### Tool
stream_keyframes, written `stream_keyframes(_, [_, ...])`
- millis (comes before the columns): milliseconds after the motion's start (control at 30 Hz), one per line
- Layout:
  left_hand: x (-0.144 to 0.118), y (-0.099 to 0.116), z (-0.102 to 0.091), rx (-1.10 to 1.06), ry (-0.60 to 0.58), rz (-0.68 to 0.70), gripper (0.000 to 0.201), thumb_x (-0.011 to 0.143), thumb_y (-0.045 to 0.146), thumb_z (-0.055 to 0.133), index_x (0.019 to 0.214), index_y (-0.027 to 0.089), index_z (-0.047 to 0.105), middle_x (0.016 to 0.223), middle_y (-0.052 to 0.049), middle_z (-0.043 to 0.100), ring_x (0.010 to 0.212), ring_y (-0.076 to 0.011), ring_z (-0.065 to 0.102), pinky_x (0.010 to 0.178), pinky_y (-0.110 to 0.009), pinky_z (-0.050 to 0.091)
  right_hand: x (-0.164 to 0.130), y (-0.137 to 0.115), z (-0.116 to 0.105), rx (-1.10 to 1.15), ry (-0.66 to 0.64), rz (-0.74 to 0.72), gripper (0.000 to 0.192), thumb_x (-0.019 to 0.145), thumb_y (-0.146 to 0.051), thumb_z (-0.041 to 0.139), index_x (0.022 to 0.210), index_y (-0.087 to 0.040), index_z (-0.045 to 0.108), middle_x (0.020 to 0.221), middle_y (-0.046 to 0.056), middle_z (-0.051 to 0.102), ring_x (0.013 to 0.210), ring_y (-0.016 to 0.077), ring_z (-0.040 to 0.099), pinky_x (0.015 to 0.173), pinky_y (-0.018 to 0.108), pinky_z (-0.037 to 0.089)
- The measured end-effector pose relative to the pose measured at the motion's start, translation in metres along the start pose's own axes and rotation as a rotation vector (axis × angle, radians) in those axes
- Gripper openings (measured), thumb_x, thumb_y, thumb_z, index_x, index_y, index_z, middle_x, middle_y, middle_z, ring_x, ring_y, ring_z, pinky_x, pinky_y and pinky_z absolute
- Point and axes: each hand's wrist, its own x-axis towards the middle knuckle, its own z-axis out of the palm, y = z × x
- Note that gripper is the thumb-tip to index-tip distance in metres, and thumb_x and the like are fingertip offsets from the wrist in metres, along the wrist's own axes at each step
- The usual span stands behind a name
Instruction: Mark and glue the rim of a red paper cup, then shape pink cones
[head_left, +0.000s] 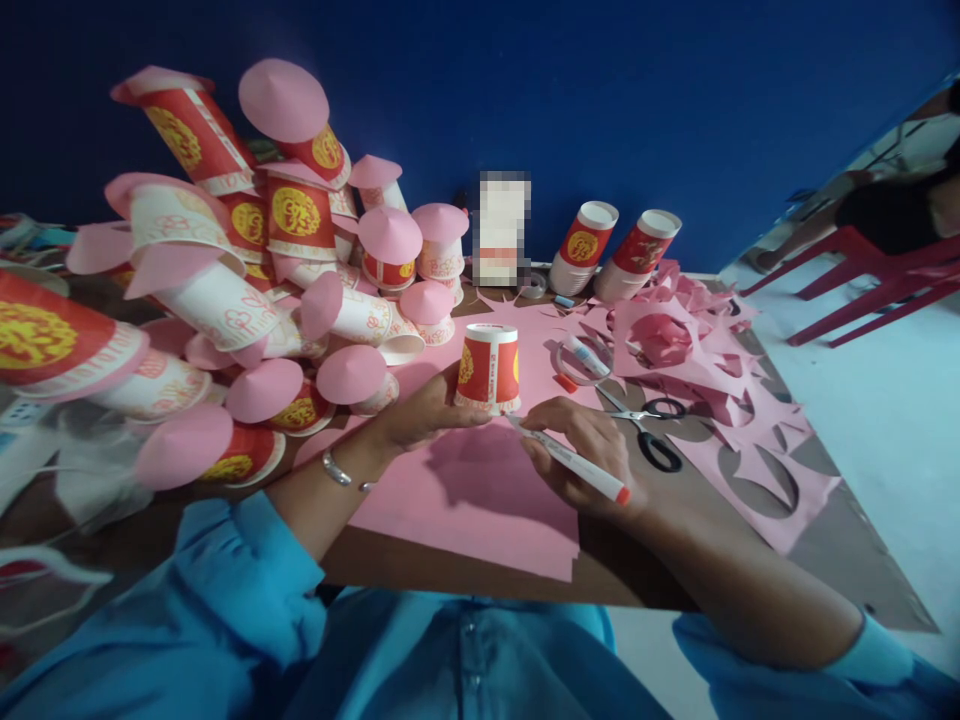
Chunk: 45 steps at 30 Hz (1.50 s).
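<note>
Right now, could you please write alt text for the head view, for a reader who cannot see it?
A person's left hand steadies an upside-down red paper cup on a pink paper sheet, while the right hand holds a white pen with its tip at the cup's rim. Pink-capped cups pile up on the left; scissors lie right.

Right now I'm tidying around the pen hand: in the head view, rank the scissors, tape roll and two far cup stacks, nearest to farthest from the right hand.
1. Scissors, just right of the right hand.
2. Tape roll, beyond the hand.
3. Two cup stacks, far back by the blue wall.
</note>
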Motion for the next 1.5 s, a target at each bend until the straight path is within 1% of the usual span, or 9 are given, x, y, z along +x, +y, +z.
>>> stream_keyframes(133, [0.0,0.0003,-0.001,0.036,0.021,-0.013,0.06,0.079,0.033,0.094,0.131,0.019,0.068,0.128,-0.011,0.076,0.116,-0.0266,0.071,0.103,-0.042,0.054,0.0002,-0.0004,-0.0013,0.007,0.022,-0.011,0.009,0.101,-0.019,0.064,0.109,-0.023,0.064,0.086,0.003,0.077,0.076,0.0173,0.077,0.068,0.028,0.063])
stream_keyframes(233, [-0.0002,0.0014,-0.0007,0.041,0.029,-0.018,0.056,0.08,0.032,0.093,0.129,0.02,0.069,0.125,-0.009,0.076,0.113,-0.0245,0.07,0.101,-0.04,0.055,0.0001,-0.0009,-0.0017,0.013,0.03,-0.02,0.012,0.1,-0.017,0.064,0.11,-0.022,0.064,0.086,0.003,0.077,0.075,0.0174,0.077,0.068,0.028,0.063])
stream_keyframes(400, [0.0,0.0028,0.0022,0.023,0.017,-0.013,0.056,0.076,0.035,0.096,0.123,0.019,0.07,0.123,-0.01,0.078,0.11,-0.0256,0.072,0.1,-0.042,0.055,0.0001,-0.0007,-0.0008,0.004,0.002,-0.026,0.012,0.1,-0.017,0.064,0.11,-0.023,0.064,0.085,0.003,0.077,0.074,0.0179,0.077,0.065,0.028,0.062])
stream_keyframes(733, [-0.0002,0.0056,0.0031,0.085,0.004,-0.02,0.069,0.077,0.032,0.095,0.138,0.018,0.067,0.129,-0.014,0.078,0.121,-0.0326,0.073,0.106,-0.047,0.056,0.0007,0.0008,0.0001,0.001,0.002,-0.039,0.016,0.1,-0.015,0.066,0.114,-0.023,0.064,0.089,0.004,0.078,0.079,0.0178,0.078,0.07,0.029,0.065])
stream_keyframes(900, [-0.0005,0.0064,0.0036,0.08,-0.021,-0.006,0.062,0.079,0.034,0.094,0.133,0.018,0.07,0.129,-0.014,0.079,0.121,-0.0328,0.074,0.107,-0.048,0.056,0.0005,0.0013,0.0,0.009,-0.004,-0.035,0.016,0.1,-0.016,0.066,0.114,-0.023,0.064,0.089,0.003,0.078,0.078,0.0181,0.078,0.068,0.029,0.064])
stream_keyframes(1067, [-0.0001,0.0065,0.004,0.058,-0.031,-0.016,0.061,0.077,0.035,0.096,0.13,0.019,0.071,0.123,-0.013,0.081,0.115,-0.0321,0.076,0.104,-0.048,0.058,0.0006,0.0014,-0.001,0.029,-0.021,-0.037,0.015,0.099,-0.015,0.066,0.112,-0.023,0.064,0.088,0.003,0.077,0.077,0.0177,0.078,0.068,0.028,0.063])
stream_keyframes(1167, [-0.0003,0.0072,0.0049,0.027,-0.049,-0.015,0.056,0.078,0.033,0.095,0.127,0.019,0.072,0.12,-0.013,0.081,0.112,-0.0321,0.077,0.103,-0.049,0.058,0.0005,0.0016,-0.0016,0.027,-0.03,-0.032,0.013,0.099,-0.017,0.066,0.11,-0.023,0.065,0.085,0.003,0.077,0.073,0.0173,0.077,0.065,0.028,0.062])
stream_keyframes(1333, [-0.0006,0.0075,0.0051,0.016,-0.072,-0.011,0.052,0.08,0.032,0.094,0.125,0.018,0.073,0.118,-0.013,0.081,0.109,-0.0305,0.077,0.102,-0.047,0.058,0.0005,0.0015,-0.0017,0.029,-0.043,-0.015,0.01,0.099,-0.019,0.065,0.108,-0.023,0.065,0.084,0.002,0.077,0.07,0.0169,0.076,0.062,0.027,0.06])
stream_keyframes(1500, [0.0001,0.0049,0.0033,0.016,0.013,-0.017,0.06,0.074,0.029,0.097,0.127,0.02,0.072,0.121,-0.01,0.08,0.113,-0.0287,0.074,0.101,-0.043,0.057,0.0005,0.0001,-0.0028,0.019,0.006,-0.032,0.01,0.099,-0.018,0.065,0.107,-0.023,0.064,0.083,0.002,0.077,0.071,0.0169,0.076,0.064,0.027,0.062])
